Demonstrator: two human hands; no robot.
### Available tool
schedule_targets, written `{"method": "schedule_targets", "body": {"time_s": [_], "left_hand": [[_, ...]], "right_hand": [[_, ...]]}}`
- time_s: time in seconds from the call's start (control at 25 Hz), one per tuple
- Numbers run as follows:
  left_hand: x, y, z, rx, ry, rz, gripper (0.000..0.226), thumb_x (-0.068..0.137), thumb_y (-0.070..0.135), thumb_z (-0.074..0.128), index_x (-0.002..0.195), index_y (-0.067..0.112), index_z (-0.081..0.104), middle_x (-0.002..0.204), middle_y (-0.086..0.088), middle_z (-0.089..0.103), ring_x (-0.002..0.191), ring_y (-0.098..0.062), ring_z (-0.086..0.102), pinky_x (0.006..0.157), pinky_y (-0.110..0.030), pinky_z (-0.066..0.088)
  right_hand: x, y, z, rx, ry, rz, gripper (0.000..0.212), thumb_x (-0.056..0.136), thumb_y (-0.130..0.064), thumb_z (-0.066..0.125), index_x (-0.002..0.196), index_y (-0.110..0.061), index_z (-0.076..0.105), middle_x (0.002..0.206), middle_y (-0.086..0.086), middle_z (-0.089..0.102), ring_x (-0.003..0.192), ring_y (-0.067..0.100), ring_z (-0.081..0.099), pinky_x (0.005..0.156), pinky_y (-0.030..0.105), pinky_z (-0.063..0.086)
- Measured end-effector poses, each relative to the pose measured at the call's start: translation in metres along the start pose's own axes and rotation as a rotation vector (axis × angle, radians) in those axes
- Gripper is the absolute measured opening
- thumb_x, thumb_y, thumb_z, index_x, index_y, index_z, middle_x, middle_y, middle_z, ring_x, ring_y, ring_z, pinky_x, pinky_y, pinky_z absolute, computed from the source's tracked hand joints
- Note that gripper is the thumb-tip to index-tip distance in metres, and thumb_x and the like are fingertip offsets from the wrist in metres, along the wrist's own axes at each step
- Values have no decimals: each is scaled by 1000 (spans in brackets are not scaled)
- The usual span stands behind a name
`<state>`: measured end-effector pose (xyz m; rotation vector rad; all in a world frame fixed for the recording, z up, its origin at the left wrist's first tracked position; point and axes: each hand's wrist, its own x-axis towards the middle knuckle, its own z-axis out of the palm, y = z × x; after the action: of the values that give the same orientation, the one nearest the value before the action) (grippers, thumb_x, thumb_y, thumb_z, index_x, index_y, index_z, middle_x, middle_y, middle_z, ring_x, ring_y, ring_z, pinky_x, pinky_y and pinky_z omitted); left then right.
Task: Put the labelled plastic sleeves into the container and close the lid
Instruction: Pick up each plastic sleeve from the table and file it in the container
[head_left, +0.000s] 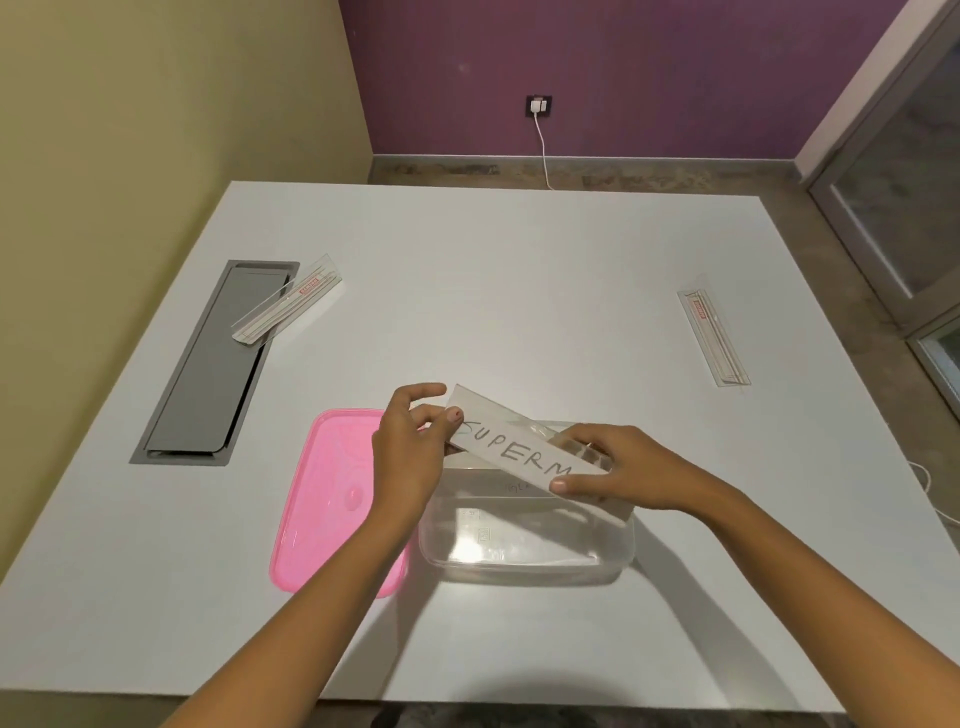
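Observation:
A long plastic sleeve (511, 441) with a white label reading "SUPERM" is held tilted over the clear container (524, 545). My left hand (410, 457) pinches its far left end. My right hand (618, 470) grips its near right end, covering the last letters. The container stands open on the white table, and something faint lies inside it. The pink lid (322, 514) lies flat just left of the container, partly under my left forearm. Two more sleeves rest on the table: one (288, 306) at the far left, one (714, 338) at the far right.
A grey recessed cable hatch (208, 374) is set into the white table (519, 291) at the left, and the far-left sleeve overlaps its top corner. A white cable (543, 150) hangs from a wall socket behind the table. A glass door stands at the right.

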<state>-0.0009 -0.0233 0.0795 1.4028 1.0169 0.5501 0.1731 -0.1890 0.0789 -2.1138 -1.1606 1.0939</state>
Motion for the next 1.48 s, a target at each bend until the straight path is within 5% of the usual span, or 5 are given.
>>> {"method": "schedule_targets", "body": {"time_s": [0.16, 0.36, 1.12, 1.32, 1.48], "left_hand": [[-14, -15, -10, 101, 79, 51, 17, 97, 28, 45, 113, 28, 53, 93, 3, 73, 85, -8, 69, 77, -26, 53], [-12, -47, -23, 441, -36, -59, 40, 96, 24, 49, 136, 19, 46, 141, -2, 50, 127, -23, 50, 103, -36, 38], [-11, -74, -18, 424, -136, -182, 44, 95, 22, 52, 138, 19, 46, 133, -7, 59, 123, -23, 53, 99, -37, 42], [-22, -74, -9, 608, -75, 176, 50, 89, 3, 53, 137, 15, 43, 129, 12, 47, 122, -12, 46, 100, -5, 31], [-16, -74, 7, 953, -134, 605, 45, 79, -3, 65, 122, 10, 62, 138, -10, 54, 133, -31, 44, 111, -47, 33]], "right_hand": [[-4, 5, 12, -85, -1, 8, 48, 71, -45, 76, 115, -33, 60, 109, -15, 61, 98, 6, 57, 78, 17, 45], [-4, 16, 49, -331, -53, 16, 60, 72, -38, 78, 124, -23, 52, 119, -2, 57, 110, 18, 52, 91, 32, 46], [23, 23, 96, -842, -47, 32, 39, 75, -11, 73, 112, -8, 60, 108, 12, 68, 95, 32, 65, 71, 36, 51], [19, 21, 92, -764, -15, 14, 37, 80, -14, 68, 116, -11, 57, 107, 12, 68, 97, 33, 64, 73, 36, 50], [9, 19, 79, -566, 157, -18, 20, 88, -25, 59, 108, -20, 61, 102, 1, 70, 97, 24, 65, 73, 33, 51]]}}
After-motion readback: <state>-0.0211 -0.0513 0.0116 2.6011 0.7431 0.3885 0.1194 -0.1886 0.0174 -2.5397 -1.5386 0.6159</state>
